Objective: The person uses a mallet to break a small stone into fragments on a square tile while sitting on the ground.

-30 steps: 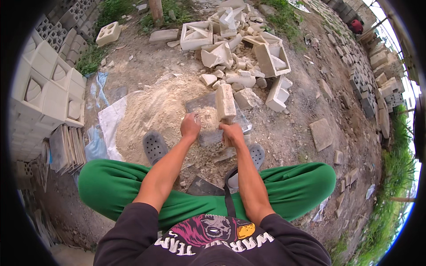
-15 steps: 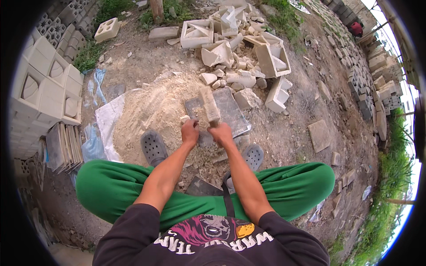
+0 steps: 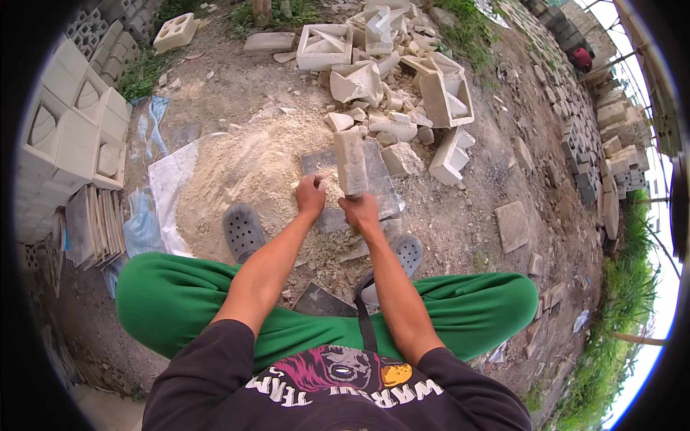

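Note:
My right hand [image 3: 359,211] is wrapped round the handle of a dusty, block-shaped mallet [image 3: 351,164], its long pale head pointing away from me above a dark flat slab [image 3: 382,188]. Over the slab's left edge is my left hand [image 3: 310,195], fingers curled together; what they hold, if anything, is too small to make out. Pale crumbs lie on the slab beside that hand. A heap of crushed, cream-coloured rubble [image 3: 237,165] spreads to the left, partly over a white sheet [image 3: 172,190].
Broken cream blocks [image 3: 357,82] are piled beyond the slab. Stacked decorative blocks [image 3: 79,118] and thin leaning boards [image 3: 95,224] stand at left. My grey clogs [image 3: 243,228] flank the work spot. A flat stone [image 3: 512,226] lies right, with grass [image 3: 618,302] beyond.
The mallet's head has swung slightly right and looks more upright. My left hand has lifted a little away from the slab's crumbs. The whole view has shifted slightly.

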A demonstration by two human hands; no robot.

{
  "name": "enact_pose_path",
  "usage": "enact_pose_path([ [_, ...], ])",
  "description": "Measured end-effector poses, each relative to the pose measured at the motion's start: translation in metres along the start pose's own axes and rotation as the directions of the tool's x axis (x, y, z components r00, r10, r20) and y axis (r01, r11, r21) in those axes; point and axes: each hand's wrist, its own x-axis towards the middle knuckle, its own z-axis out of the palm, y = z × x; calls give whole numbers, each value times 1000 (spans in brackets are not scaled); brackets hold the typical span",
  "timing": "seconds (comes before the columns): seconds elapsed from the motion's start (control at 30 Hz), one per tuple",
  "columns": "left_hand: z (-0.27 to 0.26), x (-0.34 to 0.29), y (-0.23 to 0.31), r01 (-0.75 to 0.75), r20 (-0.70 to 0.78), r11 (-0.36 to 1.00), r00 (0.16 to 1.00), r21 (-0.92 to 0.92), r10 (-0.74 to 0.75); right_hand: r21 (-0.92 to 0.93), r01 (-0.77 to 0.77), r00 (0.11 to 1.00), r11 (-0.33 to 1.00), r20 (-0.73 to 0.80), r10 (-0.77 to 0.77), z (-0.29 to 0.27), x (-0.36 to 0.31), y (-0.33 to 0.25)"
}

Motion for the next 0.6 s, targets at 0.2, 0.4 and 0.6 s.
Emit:
enact_pose_path([
  [0.2, -2, -1, -1, 47, 3, 998, 999, 43, -47, -94, -176, 977, 980, 102, 186, -1, -5, 3],
  [0.4, 1, 4, -14, 11, -29, 1000, 1000, -9, -11, 83, -49, 999, 995, 24, 47, -7, -10, -27],
  [0.6, 4, 9, -7, -10, -25, 1000, 1000, -3, 10, -56, -160, 984, 985, 70, 164, 3, 1, 7],
])
